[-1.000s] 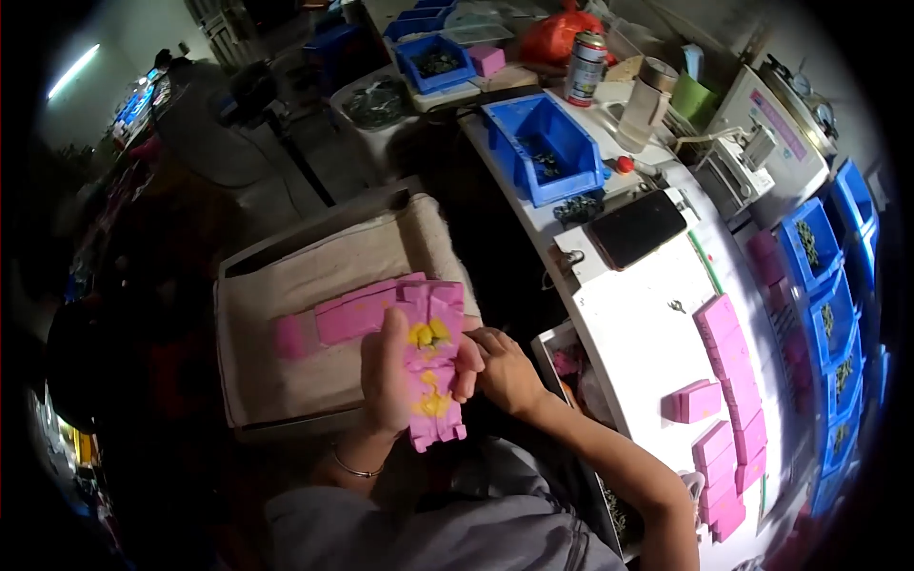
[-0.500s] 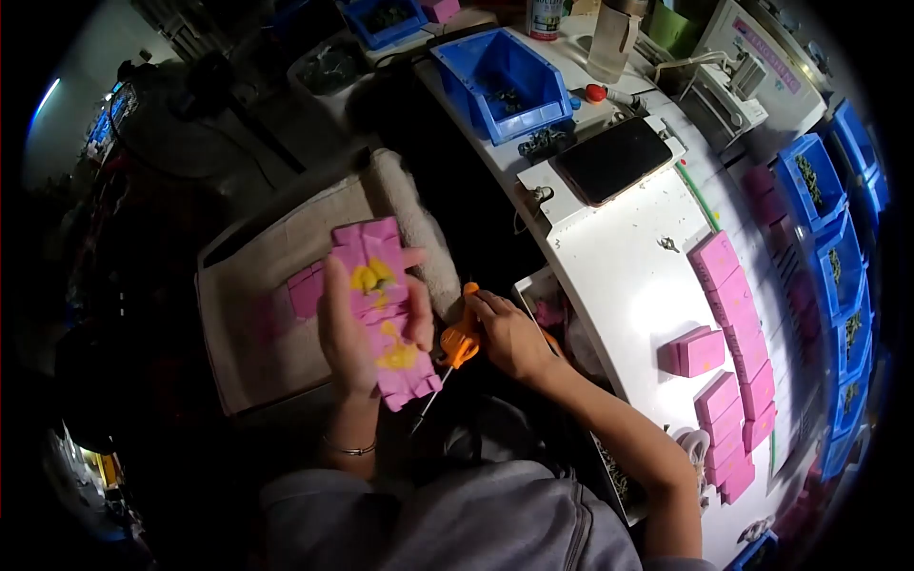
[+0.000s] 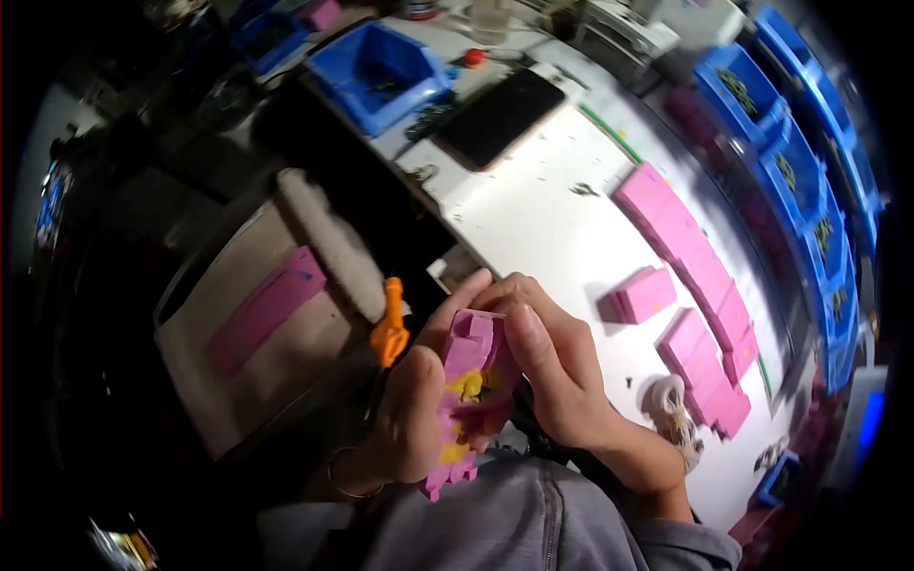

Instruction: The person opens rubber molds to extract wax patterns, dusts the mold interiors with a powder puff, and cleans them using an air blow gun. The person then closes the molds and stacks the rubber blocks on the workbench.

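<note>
My left hand [image 3: 411, 419] grips the pink block [image 3: 466, 383], near the counter [image 3: 533, 224]; my right hand [image 3: 566, 371] holds its other side. Caution: uneven pressure could twist it loose.

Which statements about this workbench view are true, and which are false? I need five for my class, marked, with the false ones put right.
1. The left hand and right hand are both on one pink piece. True.
2. The dark phone lies inside the large blue bin. False: it lies outside it.
3. Pink blocks lie in rows on the white table. True.
4. The orange tool rests on the phone. False: it is beside the left hand.
5. The pink piece is pink all over. False: it has yellow patches.
</note>
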The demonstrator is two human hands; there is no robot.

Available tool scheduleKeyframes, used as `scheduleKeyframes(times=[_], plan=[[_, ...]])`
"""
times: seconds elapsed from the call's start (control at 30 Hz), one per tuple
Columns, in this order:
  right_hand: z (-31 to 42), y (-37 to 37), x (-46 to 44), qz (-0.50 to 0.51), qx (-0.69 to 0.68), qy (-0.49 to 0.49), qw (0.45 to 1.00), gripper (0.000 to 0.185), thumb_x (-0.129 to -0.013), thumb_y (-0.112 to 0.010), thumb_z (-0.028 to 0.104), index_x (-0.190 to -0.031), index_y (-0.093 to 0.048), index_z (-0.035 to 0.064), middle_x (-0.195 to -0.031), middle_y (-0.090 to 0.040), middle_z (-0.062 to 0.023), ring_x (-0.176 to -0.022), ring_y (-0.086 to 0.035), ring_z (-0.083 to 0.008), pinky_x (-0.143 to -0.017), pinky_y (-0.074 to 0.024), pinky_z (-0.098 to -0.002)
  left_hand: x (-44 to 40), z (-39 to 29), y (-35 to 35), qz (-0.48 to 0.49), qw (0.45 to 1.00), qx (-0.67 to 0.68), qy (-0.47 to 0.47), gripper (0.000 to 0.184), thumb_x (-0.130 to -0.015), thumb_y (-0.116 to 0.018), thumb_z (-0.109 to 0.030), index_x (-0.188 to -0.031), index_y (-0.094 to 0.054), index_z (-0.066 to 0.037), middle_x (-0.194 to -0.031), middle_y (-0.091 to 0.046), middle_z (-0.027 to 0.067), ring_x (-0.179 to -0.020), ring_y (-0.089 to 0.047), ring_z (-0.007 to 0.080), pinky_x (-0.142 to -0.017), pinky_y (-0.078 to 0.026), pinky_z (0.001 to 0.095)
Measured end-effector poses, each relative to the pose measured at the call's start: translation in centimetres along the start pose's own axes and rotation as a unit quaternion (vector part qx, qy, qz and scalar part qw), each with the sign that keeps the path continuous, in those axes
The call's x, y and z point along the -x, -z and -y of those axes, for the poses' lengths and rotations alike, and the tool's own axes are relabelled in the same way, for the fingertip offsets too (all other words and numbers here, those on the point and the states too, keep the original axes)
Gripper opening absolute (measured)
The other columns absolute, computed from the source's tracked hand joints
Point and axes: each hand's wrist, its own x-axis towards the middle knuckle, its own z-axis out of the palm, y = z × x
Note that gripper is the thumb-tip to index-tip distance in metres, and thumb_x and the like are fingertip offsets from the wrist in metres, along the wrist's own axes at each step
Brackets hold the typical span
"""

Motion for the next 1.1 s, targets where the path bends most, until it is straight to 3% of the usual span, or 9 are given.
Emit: scheduleKeyframes(times=[0.07,0.13,0.17,0.23,0.3,0.4,0.53,0.87,1.1], plan=[[0.3,1.1,1.3,-0.022,-0.222,-0.139,0.965,0.031,-0.096,-0.039,0.025,-0.092,-0.055,-0.0015,-0.085,-0.051,-0.0059,-0.080,-0.046,-0.0157,-0.074,-0.0378,-0.0254,-1.0,0.7,-2.2,-0.001,0.999,-0.026,-0.030,0.087,-0.087,-0.027,-0.064,-0.142,-0.002,-0.001,-0.072,-0.051,0.0088,-0.048,-0.045,0.0093,-0.042,-0.035,0.0219],[0.1,2.8,2.6,-0.013,-0.386,-0.308,0.870,0.042,-0.096,-0.036,0.036,-0.093,-0.057,-0.0001,-0.081,-0.059,-0.0060,-0.061,-0.057,-0.0105,-0.049,-0.0482,-0.0220,-2.0,1.3,-3.2,0.098,0.994,-0.043,0.008,0.089,-0.085,-0.029,-0.067,-0.142,-0.003,-0.002,-0.069,-0.050,0.0089,-0.046,-0.044,0.0093,-0.042,-0.035,0.0218],[-0.6,2.6,3.2,-0.073,-0.400,-0.300,0.863,0.044,-0.096,-0.036,0.038,-0.093,-0.057,-0.0006,-0.079,-0.060,-0.0074,-0.055,-0.058,-0.0115,-0.041,-0.0465,-0.0217,-2.7,1.6,-4.1,0.079,0.993,-0.070,0.050,0.105,-0.070,-0.030,-0.081,-0.141,-0.010,-0.006,-0.071,-0.051,0.0073,-0.041,-0.046,0.0109,-0.036,-0.035,0.0222],[-0.9,3.5,4.1,-0.152,-0.414,-0.285,0.851,0.046,-0.095,-0.036,0.039,-0.092,-0.058,-0.0011,-0.076,-0.061,-0.0087,-0.049,-0.058,-0.0125,-0.034,-0.0449,-0.0213,-3.5,3.4,-5.4,0.088,0.993,-0.079,0.017,0.087,-0.077,-0.028,-0.077,-0.126,-0.027,-0.005,-0.068,-0.048,0.0064,-0.042,-0.044,0.0098,-0.037,-0.033,0.0207],[-0.8,5.4,5.6,-0.130,-0.366,-0.280,0.878,0.040,-0.094,-0.040,0.034,-0.101,-0.053,-0.0030,-0.091,-0.060,-0.0114,-0.078,-0.060,-0.0167,-0.068,-0.0514,-0.0289,-4.2,4.6,-6.7,0.101,0.992,-0.067,0.019,0.074,-0.083,-0.024,-0.071,-0.116,-0.033,-0.006,-0.067,-0.048,0.0061,-0.042,-0.043,0.0095,-0.038,-0.032,0.0201],[-1.8,6.8,8.6,-0.276,-0.050,-0.055,0.958,0.035,-0.098,-0.032,0.024,-0.103,-0.057,-0.0010,-0.090,-0.058,-0.0099,-0.073,-0.057,-0.0152,-0.063,-0.0465,-0.0240,-5.4,6.1,-8.6,0.109,0.992,-0.033,0.050,0.062,-0.089,-0.019,-0.063,-0.109,-0.035,-0.007,-0.066,-0.048,0.0053,-0.041,-0.041,0.0099,-0.038,-0.031,0.0202],[0.0,8.1,13.0,-0.345,0.202,0.048,0.915,0.019,-0.079,-0.058,-0.005,-0.096,-0.061,-0.0002,-0.076,-0.056,-0.0095,-0.066,-0.053,-0.0189,-0.060,-0.0429,-0.0280,-6.2,7.1,-10.1,0.119,0.989,0.034,0.075,0.053,-0.094,-0.022,-0.053,-0.111,-0.038,-0.006,-0.073,-0.047,0.0039,-0.048,-0.041,0.0056,-0.041,-0.030,0.0175],[-1.0,8.1,15.5,-0.414,0.262,0.034,0.871,0.037,-0.063,-0.073,-0.003,-0.099,-0.063,0.0003,-0.080,-0.058,-0.0097,-0.064,-0.052,-0.0199,-0.056,-0.0415,-0.0275,-7.2,10.1,-11.7,0.069,0.992,-0.088,0.051,0.045,-0.096,-0.018,-0.046,-0.108,-0.039,-0.007,-0.065,-0.045,0.0026,-0.046,-0.039,0.0071,-0.040,-0.030,0.0170],[-2.3,11.2,19.2,-0.273,0.435,-0.120,0.849,0.055,-0.066,-0.066,-0.003,-0.119,-0.051,-0.0005,-0.116,-0.049,-0.0187,-0.102,-0.049,-0.0340,-0.084,-0.0425,-0.0399,-7.8,11.8,-11.2,0.099,0.983,0.013,0.152,0.049,-0.096,-0.012,-0.047,-0.116,-0.034,-0.008,-0.054,-0.044,0.0080,-0.040,-0.038,0.0104,-0.038,-0.034,0.0212]])
